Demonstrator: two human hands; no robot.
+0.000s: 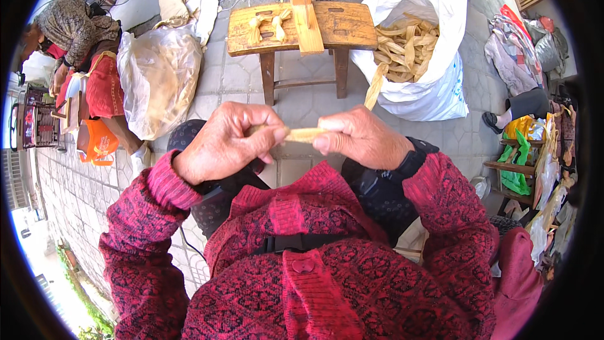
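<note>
Between my hands runs a flat, pale tan strip (302, 133). My left hand (236, 138) pinches one end between thumb and fingers. My right hand (352, 138) grips it a short way along, and a loose length rises behind that hand toward the sack. Ahead, a small wooden bench (349, 28) bears a wooden block with an upright piece (305, 19) and two knotted tan bundles (278, 25). A white woven sack (434, 94) holds several tan strips (406, 50) at the right.
A person (82, 38) bends over at the left, near a plastic bag (160, 88) and orange bag (94, 145). Another person's leg and shoe (494, 119) show at the right, beside a wooden rack (513, 167) hung with bags. Paving tiles (233, 88) lie underneath.
</note>
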